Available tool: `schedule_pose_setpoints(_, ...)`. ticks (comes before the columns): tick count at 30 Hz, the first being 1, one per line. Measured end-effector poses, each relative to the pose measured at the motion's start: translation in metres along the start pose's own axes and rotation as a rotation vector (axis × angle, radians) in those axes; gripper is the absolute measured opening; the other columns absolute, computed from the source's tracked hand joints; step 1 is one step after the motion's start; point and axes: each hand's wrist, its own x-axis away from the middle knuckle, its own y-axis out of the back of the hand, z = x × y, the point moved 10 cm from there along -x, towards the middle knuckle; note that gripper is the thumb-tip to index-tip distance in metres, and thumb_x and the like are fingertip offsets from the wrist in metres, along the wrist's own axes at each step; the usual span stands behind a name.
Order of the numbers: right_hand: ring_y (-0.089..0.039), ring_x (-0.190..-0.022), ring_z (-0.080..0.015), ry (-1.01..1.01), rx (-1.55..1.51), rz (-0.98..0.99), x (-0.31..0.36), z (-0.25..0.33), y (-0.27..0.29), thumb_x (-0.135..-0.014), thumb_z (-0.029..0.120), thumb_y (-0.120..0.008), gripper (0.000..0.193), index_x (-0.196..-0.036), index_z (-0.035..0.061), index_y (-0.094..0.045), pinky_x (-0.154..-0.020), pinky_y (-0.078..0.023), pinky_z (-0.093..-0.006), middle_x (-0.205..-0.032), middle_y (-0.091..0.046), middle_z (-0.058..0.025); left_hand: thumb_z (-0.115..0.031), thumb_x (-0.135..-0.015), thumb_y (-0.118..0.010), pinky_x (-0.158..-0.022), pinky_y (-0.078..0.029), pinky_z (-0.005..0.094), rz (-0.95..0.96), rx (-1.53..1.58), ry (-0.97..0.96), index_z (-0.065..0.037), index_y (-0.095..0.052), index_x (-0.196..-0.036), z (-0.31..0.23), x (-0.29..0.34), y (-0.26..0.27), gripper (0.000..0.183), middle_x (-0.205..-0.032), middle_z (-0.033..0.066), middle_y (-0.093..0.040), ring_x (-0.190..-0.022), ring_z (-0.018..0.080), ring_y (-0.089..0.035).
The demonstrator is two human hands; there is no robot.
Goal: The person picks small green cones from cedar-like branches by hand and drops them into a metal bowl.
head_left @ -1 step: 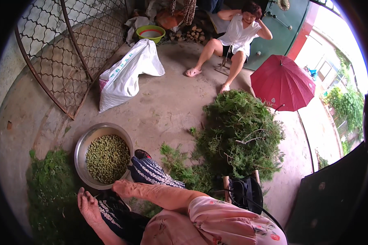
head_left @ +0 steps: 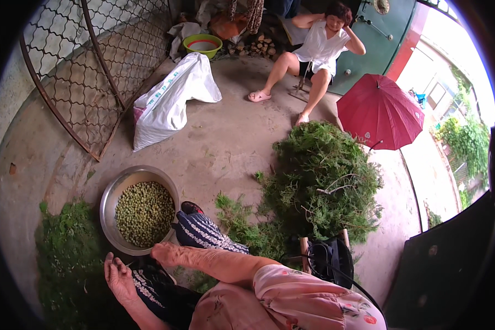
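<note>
A round metal basin [head_left: 109, 217] stands on the ground in front of me, its bottom covered with many small round green berries or seed cones [head_left: 144, 214]. Just below the basin's near rim is my left hand [head_left: 121, 279], its fingers loosely bent and apart, with nothing visible in it. My right hand [head_left: 166, 254] reaches across to the rim's near right side. Its fingers are turned away and hidden, so whether they touch the basin or hold anything does not show. To the right rises a big heap of cut evergreen branches [head_left: 324, 176].
Stripped green sprigs [head_left: 71, 258] cover the ground at left. A white woven sack [head_left: 176, 99] stands beyond the basin. Another person [head_left: 322, 49] sits at the back, both hands raised to the head, near an open red umbrella [head_left: 382, 113]. A dark bag [head_left: 335, 264] lies beside me.
</note>
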Motion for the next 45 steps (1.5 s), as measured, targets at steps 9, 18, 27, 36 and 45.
schedule_pose_setpoints(9,-0.058,-0.083,-0.0338,-0.069,-0.008,0.11,0.001,-0.006,-0.019,-0.065,0.014,-0.059,0.016,-0.078,0.0049,-0.061,-0.071,-0.048,-0.0413,-0.083,-0.06,-0.0157,-0.017,-0.087,-0.053,-0.054,-0.038,0.019,-0.015,-0.026,0.0,0.0,-0.044,-0.119,-0.001,0.002,-0.001,0.038,-0.088,0.0036,-0.053,-0.064,0.0077,-0.046)
schedule_pose_setpoints(18,-0.058,-0.082,-0.0347,-0.059,-0.029,0.087,0.002,-0.005,-0.016,-0.066,0.013,-0.058,0.016,-0.078,0.0042,-0.061,-0.069,-0.048,-0.0421,-0.082,-0.06,-0.0172,-0.015,-0.087,-0.052,-0.055,-0.039,0.0201,0.01,-0.003,0.0,0.001,-0.044,-0.12,-0.002,0.002,0.0,0.037,-0.088,0.0048,-0.053,-0.065,0.0085,-0.046)
schedule_pose_setpoints(27,-0.06,-0.078,-0.0347,-0.02,0.018,0.123,0.002,-0.001,-0.025,-0.066,0.013,-0.058,0.013,-0.072,0.0024,-0.062,-0.066,-0.049,-0.0422,-0.079,-0.061,-0.0178,-0.015,-0.087,-0.052,-0.055,-0.039,0.0209,-0.011,-0.004,0.003,0.001,-0.044,-0.119,-0.001,0.003,0.0,0.037,-0.087,0.0052,-0.052,-0.065,0.0094,-0.046)
schedule_pose_setpoints(36,-0.059,-0.082,-0.034,-0.064,-0.053,0.185,0.0,-0.001,-0.034,-0.064,0.014,-0.062,0.018,-0.077,0.0027,-0.063,-0.07,-0.048,-0.0409,-0.083,-0.061,-0.0182,-0.016,-0.087,-0.053,-0.055,-0.039,0.0205,0.005,-0.003,0.014,0.0,-0.045,-0.119,0.001,0.001,-0.003,0.037,-0.088,0.0048,-0.052,-0.065,0.009,-0.045)
schedule_pose_setpoints(45,-0.058,-0.084,-0.0345,-0.078,-0.087,0.228,0.001,-0.001,-0.034,-0.065,0.012,-0.057,0.02,-0.083,0.0033,-0.062,-0.073,-0.047,-0.0411,-0.089,-0.06,-0.0184,-0.015,-0.086,-0.053,-0.055,-0.038,0.0198,0.007,-0.004,0.028,0.0,-0.045,-0.118,0.004,-0.001,-0.011,0.036,-0.086,0.0038,-0.051,-0.065,0.0087,-0.045)
